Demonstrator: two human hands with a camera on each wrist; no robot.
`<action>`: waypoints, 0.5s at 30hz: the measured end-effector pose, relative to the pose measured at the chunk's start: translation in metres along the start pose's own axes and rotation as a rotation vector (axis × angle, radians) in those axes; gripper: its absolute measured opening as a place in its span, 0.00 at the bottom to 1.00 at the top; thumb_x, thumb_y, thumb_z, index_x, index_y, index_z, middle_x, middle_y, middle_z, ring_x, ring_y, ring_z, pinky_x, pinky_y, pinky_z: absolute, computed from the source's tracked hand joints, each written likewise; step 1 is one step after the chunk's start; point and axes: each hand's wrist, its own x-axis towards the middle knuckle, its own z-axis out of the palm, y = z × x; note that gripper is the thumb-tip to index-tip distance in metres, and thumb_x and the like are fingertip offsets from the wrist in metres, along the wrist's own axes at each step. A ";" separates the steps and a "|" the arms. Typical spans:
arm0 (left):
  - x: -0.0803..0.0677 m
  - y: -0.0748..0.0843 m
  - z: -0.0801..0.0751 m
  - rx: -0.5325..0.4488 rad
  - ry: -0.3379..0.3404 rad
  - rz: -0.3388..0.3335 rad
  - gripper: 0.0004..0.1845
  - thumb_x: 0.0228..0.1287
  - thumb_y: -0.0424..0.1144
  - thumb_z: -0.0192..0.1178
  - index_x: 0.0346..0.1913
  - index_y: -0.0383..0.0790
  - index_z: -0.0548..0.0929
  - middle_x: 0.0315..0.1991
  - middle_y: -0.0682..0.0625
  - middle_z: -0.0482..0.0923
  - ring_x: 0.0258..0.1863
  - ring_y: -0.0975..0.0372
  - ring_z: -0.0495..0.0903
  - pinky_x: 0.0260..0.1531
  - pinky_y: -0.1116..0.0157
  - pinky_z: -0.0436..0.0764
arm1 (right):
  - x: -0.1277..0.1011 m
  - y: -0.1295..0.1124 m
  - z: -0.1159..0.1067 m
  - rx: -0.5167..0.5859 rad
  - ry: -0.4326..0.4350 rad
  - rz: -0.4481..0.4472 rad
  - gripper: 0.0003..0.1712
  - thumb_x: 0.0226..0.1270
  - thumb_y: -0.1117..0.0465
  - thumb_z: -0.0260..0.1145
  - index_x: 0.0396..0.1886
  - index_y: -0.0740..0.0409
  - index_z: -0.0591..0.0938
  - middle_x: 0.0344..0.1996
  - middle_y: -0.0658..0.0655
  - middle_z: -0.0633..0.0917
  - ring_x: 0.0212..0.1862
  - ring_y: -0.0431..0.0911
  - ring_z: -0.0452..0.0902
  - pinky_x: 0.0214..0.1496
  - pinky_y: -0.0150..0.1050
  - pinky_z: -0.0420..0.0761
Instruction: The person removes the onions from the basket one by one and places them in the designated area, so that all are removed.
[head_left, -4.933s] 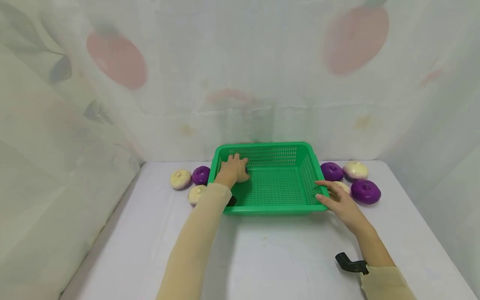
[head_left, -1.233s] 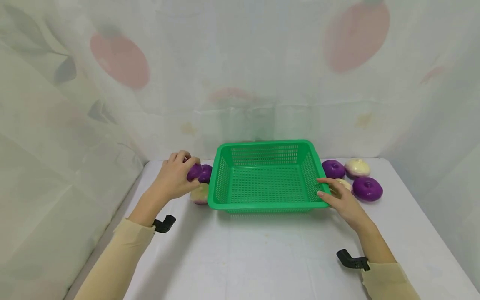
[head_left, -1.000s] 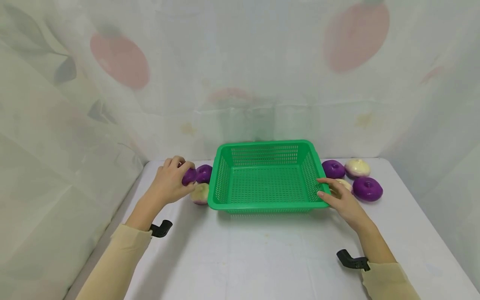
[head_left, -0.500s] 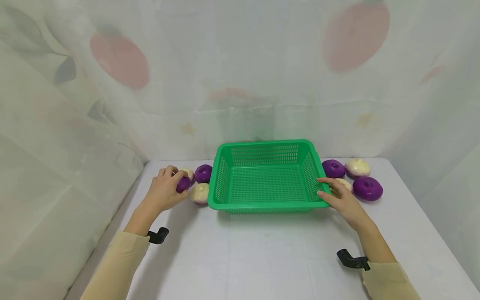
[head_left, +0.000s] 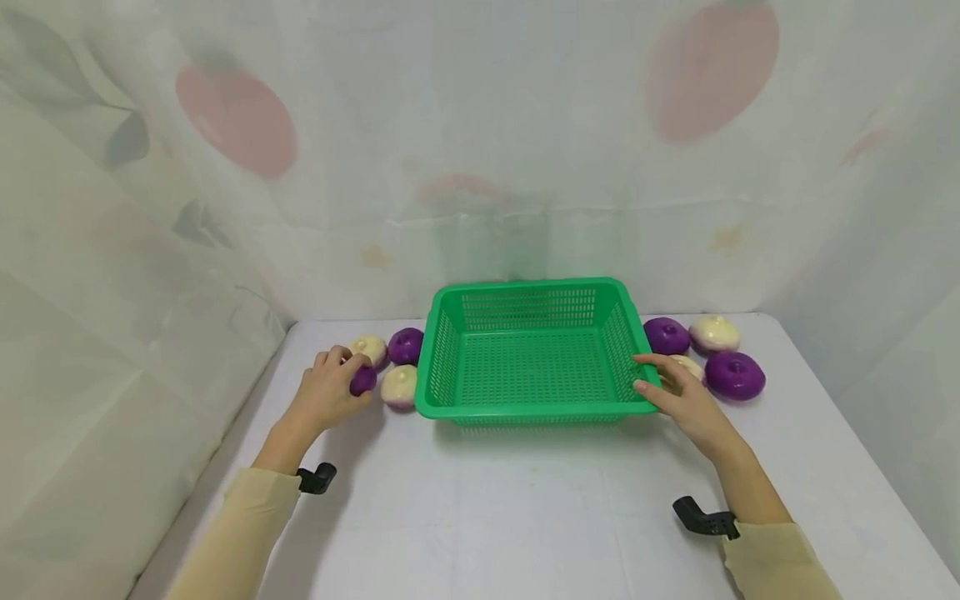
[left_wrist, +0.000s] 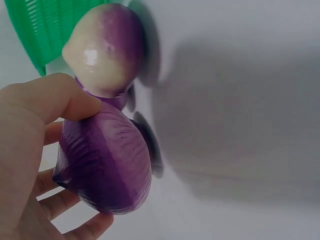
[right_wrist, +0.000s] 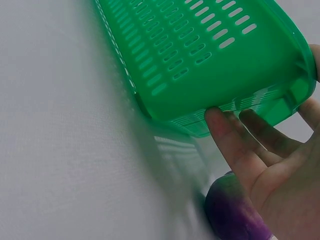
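At the left of the table, my left hand (head_left: 324, 390) grips a shiny purple onion (head_left: 363, 381), thumb on the near side and fingers behind it. The left wrist view shows the streaked skin and pointed tip of that onion (left_wrist: 112, 160) close over the white cloth. Beside it sit two cream-and-purple onions (head_left: 399, 387) and another purple onion (head_left: 406, 346). My right hand (head_left: 690, 408) holds the green slotted basket (head_left: 536, 412) by the right rim near its front corner. Seen from the right wrist, its other fingers (right_wrist: 232, 145) reach under the basket's rim.
Right of the basket are two purple onions (head_left: 735, 376) and a cream-coloured one (head_left: 715, 333), plus another cream one (head_left: 688, 364) partly behind my right hand. White cloth covers the table (head_left: 517, 508). A printed curtain (head_left: 480, 142) hangs behind.
My left hand was inside the basket earlier; since then it has come out to the left with the purple onion and lowered it toward the table in front of a cream onion. My right hand stays put.
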 end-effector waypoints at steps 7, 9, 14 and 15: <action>0.001 -0.006 0.007 0.003 -0.048 -0.032 0.25 0.57 0.41 0.69 0.58 0.40 0.79 0.56 0.30 0.70 0.56 0.33 0.69 0.45 0.34 0.73 | 0.001 0.000 0.000 0.003 -0.005 0.006 0.33 0.78 0.50 0.62 0.76 0.54 0.66 0.79 0.62 0.54 0.77 0.73 0.42 0.66 0.73 0.59; 0.000 -0.007 0.009 0.002 -0.052 -0.034 0.25 0.57 0.42 0.69 0.58 0.39 0.79 0.56 0.30 0.70 0.56 0.33 0.69 0.46 0.34 0.73 | 0.001 0.000 0.001 0.006 -0.007 0.007 0.33 0.78 0.50 0.62 0.76 0.54 0.66 0.79 0.62 0.54 0.77 0.73 0.42 0.66 0.73 0.60; -0.001 -0.009 0.015 -0.011 -0.055 -0.035 0.25 0.57 0.42 0.70 0.58 0.39 0.79 0.56 0.30 0.70 0.56 0.33 0.69 0.46 0.34 0.73 | 0.000 0.000 0.001 -0.003 0.000 -0.001 0.32 0.78 0.51 0.61 0.75 0.54 0.66 0.78 0.62 0.55 0.76 0.73 0.46 0.64 0.69 0.66; -0.001 -0.009 0.017 -0.017 -0.059 -0.038 0.26 0.57 0.42 0.70 0.58 0.39 0.79 0.56 0.30 0.70 0.56 0.34 0.69 0.47 0.34 0.73 | 0.000 0.000 0.001 -0.004 0.001 -0.003 0.32 0.78 0.51 0.61 0.75 0.55 0.66 0.78 0.62 0.55 0.76 0.73 0.47 0.64 0.68 0.67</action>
